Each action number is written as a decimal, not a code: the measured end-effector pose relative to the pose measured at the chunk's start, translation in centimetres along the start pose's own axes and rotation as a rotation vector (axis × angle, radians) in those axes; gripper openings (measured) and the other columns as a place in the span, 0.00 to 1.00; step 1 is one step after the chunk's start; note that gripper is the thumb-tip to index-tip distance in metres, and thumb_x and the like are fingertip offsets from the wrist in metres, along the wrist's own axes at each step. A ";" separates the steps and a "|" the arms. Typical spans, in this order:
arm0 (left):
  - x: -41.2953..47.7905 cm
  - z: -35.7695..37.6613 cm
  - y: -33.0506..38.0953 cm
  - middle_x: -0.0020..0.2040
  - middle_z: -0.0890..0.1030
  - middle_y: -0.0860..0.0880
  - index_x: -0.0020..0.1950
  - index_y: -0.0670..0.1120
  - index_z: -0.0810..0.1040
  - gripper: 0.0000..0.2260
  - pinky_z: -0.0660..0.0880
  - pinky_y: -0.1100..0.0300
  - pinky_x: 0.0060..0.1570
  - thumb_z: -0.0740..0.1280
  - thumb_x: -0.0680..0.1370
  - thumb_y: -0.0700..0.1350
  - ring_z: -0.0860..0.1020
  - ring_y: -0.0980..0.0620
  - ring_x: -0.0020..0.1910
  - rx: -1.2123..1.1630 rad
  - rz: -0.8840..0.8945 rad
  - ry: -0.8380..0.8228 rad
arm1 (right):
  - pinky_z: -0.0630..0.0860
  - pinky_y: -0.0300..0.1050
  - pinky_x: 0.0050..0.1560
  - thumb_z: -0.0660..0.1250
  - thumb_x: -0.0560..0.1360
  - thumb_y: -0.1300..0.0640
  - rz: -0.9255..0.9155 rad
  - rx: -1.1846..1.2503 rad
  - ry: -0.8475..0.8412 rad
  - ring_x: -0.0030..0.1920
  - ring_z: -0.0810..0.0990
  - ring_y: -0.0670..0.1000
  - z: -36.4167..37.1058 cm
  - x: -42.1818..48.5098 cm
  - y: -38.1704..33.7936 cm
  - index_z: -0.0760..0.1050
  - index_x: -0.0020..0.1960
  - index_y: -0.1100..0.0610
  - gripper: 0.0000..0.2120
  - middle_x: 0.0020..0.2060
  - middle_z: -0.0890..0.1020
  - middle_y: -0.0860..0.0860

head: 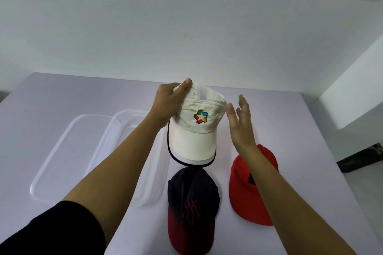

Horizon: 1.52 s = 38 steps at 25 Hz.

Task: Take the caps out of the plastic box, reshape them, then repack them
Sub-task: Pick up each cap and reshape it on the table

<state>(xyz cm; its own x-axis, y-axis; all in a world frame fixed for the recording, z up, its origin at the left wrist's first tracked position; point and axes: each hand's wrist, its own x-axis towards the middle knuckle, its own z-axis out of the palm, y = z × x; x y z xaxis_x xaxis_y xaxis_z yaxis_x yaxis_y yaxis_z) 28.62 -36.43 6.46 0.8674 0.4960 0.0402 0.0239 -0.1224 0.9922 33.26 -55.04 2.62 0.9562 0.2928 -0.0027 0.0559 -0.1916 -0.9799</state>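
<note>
White cap (195, 130) is up off the counter (310, 130), brim toward you and logo facing you. Your left hand (169, 103) has it by the back of the crown: grip pinched on the fabric, thumb on top. Your right hand (240, 122) is just beside the crown's right side, fingers spread, holding nothing; I can't tell if it touches the cap.

Dark cap (191, 209) with a red brim lies on the counter right below the white one, brim toward you. Red cap (248, 192) lies just to its right, partly hidden under your right forearm.

Box (132, 130) sits left of the caps, clear plastic, and looks empty, though your left arm crosses it. A second clear piece, the lid (68, 151) by the look of it, lies flat against its left side.

Progress, my read: unpacking looks done, all caps are out. Reshaping is in hand on the white cap, whose crown looks creased and flattened at the back. Whether the dark and red caps are already shaped, I can't tell from here. Repacking not started.

Count: three caps (one white, one dark, one red), one box, one lid, two hands.
</note>
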 end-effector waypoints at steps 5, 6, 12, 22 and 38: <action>-0.2 1.8 0.4 0.27 0.63 0.49 0.30 0.38 0.64 0.23 0.63 0.60 0.29 0.65 0.77 0.52 0.63 0.52 0.29 -0.174 0.011 0.105 | 0.70 0.58 0.66 0.58 0.66 0.25 0.212 0.224 -0.235 0.62 0.77 0.52 1.7 1.8 0.1 0.70 0.66 0.49 0.38 0.62 0.78 0.52; -0.2 1.8 0.3 0.27 0.63 0.49 0.29 0.37 0.63 0.24 0.63 0.60 0.29 0.65 0.77 0.52 0.63 0.51 0.29 -0.172 0.021 0.132 | 0.71 0.58 0.64 0.57 0.67 0.26 0.214 0.256 -0.243 0.59 0.79 0.53 1.8 1.4 0.0 0.73 0.64 0.51 0.36 0.59 0.80 0.53; -0.3 1.7 -0.3 0.26 0.58 0.51 0.29 0.41 0.60 0.25 0.59 0.57 0.31 0.65 0.77 0.54 0.59 0.52 0.29 -0.067 0.083 0.281 | 0.72 0.56 0.64 0.48 0.70 0.27 0.281 0.439 -0.403 0.60 0.79 0.54 2.1 0.6 1.1 0.73 0.64 0.51 0.37 0.59 0.80 0.54; 0.0 1.8 -2.5 0.43 0.76 0.54 0.52 0.46 0.71 0.22 0.71 0.59 0.48 0.54 0.77 0.64 0.75 0.56 0.44 -0.032 -0.139 0.287 | 0.77 0.40 0.37 0.48 0.75 0.33 0.396 0.265 -0.003 0.44 0.82 0.47 2.4 -0.2 -0.1 0.78 0.45 0.49 0.26 0.44 0.83 0.49; -4.1 5.0 -4.8 0.45 0.76 0.47 0.49 0.42 0.72 0.21 0.75 0.51 0.48 0.58 0.77 0.60 0.75 0.52 0.44 -0.427 -0.335 0.268 | 0.78 0.56 0.55 0.58 0.71 0.31 0.583 0.673 0.095 0.51 0.83 0.55 4.1 -0.4 0.3 0.75 0.59 0.52 0.29 0.53 0.83 0.54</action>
<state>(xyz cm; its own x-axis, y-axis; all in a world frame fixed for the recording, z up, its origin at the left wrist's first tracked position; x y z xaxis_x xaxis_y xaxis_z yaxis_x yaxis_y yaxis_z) 27.44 -42.17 0.90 0.6905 0.6538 -0.3096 0.0247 0.4064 0.9133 31.69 -51.37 1.49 0.8014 0.2361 -0.5496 -0.5981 0.3128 -0.7378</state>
